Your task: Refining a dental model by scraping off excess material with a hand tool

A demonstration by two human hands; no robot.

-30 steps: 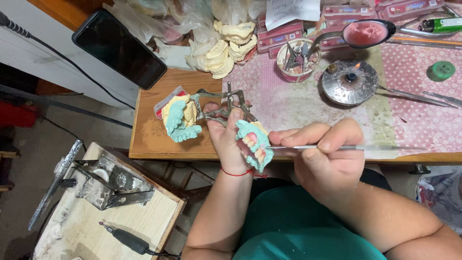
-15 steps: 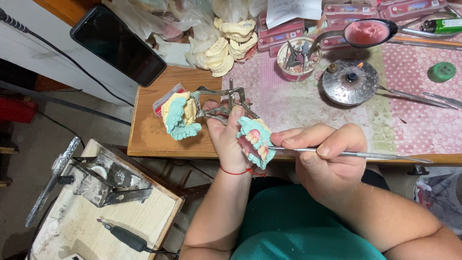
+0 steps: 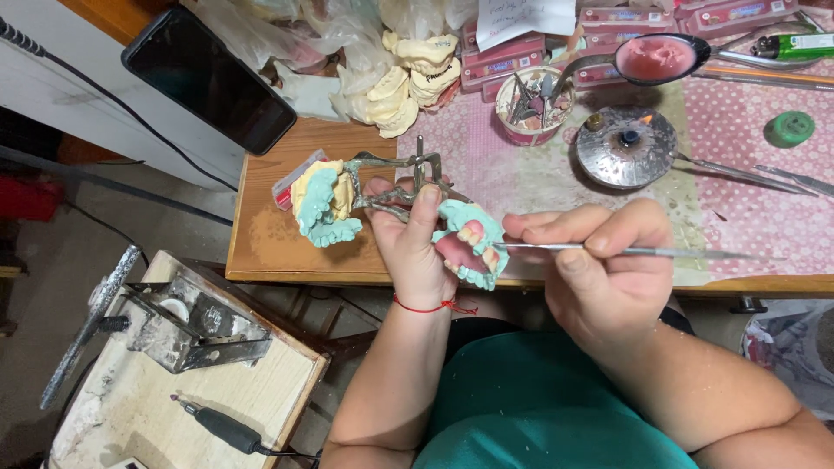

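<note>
Cluttered wooden workbench over a dim grey floor, seen from my head camera.

I see a wooden table (image 3: 287, 247) with a warm brown top, part of it covered by a pink dotted cloth (image 3: 747, 187) that runs to the right edge. At the upper left a white wall or cabinet face (image 3: 87, 113) slopes away, with a dark cable (image 3: 104, 82) running across it. Below the table, the floor (image 3: 52, 287) looks grey and shadowed. A low wooden stand (image 3: 174, 408) with a dusty pale top sits at the lower left. The light is even and soft, brightest on the tabletop.
</note>
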